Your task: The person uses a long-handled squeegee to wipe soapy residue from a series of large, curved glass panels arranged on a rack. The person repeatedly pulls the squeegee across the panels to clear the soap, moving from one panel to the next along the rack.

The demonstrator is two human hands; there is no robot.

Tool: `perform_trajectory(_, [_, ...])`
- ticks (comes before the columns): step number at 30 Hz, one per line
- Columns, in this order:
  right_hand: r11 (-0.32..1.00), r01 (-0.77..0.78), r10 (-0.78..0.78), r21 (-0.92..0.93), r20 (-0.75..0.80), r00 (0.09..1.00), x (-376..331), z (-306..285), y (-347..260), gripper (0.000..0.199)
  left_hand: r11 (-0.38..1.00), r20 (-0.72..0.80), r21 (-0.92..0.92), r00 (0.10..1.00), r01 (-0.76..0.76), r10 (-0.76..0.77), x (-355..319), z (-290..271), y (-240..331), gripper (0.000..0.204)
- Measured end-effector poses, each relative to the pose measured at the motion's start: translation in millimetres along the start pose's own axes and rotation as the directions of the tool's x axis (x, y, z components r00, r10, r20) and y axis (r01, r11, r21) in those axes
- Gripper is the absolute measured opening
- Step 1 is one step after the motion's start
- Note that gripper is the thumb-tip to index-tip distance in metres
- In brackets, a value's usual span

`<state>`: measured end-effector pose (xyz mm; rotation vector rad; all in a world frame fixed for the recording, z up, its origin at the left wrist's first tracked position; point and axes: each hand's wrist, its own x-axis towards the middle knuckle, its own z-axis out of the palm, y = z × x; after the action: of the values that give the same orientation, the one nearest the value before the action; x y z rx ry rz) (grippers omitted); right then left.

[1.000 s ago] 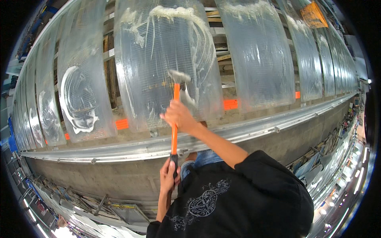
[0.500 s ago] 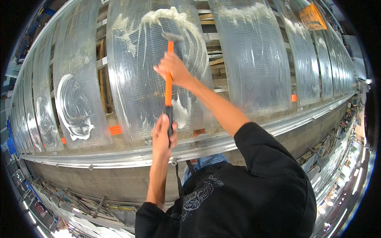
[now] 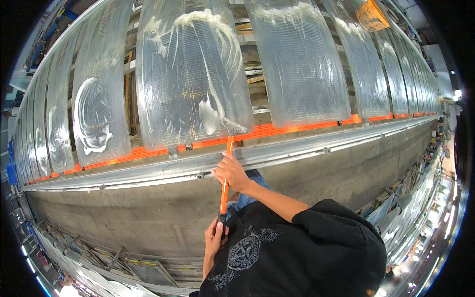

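My right hand is wrapped round the orange shaft of a long-handled roller. Lower down, close to my shirt, my left hand grips its black handle end. The roller's narrow grey head lies at the near right edge of a wet, clear ribbed sheet. A pale, creamy paste is pooled beside the head, with a thin streak running up from it. More paste forms a thick curved band at the sheet's far end.
Similar wet sheets lie side by side to left and right, some with paste. An orange bucket stands at the far right. Orange strips and a metal rail run along the near edge. Long scraps lie at lower left.
Both hands have come back toward my body, drawing the roller from the sheet's far part to its near edge. A fresh paste streak marks the sheet. My view has shifted, showing more orange strip.
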<state>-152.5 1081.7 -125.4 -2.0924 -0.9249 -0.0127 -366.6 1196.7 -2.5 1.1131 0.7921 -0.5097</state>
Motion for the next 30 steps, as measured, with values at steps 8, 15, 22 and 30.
perform_trajectory(8, [0.96,0.258,-0.276,-0.106,-0.243,0.93,217.5,-49.8,196.6,0.036,0.978,-0.04,-0.206,0.999,-0.04,0.033,193.6,87.2,179.4,0.032])
perform_trajectory(15, [0.929,0.367,-0.37,-0.053,-0.16,0.915,382.9,-96.7,308.3,0.043,0.932,0.013,-0.335,0.989,-0.138,0.151,312.6,133.4,330.5,0.03])
perform_trajectory(22, [0.955,0.295,-0.295,-0.028,-0.172,0.94,239.9,-48.8,198.6,0.038,0.952,-0.042,-0.307,0.999,-0.023,0.01,199.3,86.5,190.3,0.029])
perform_trajectory(30, [0.986,0.109,-0.122,0.129,0.095,0.988,35.0,-3.3,12.7,0.033,0.979,-0.111,-0.203,0.992,0.032,-0.055,5.1,15.4,-5.7,0.043])
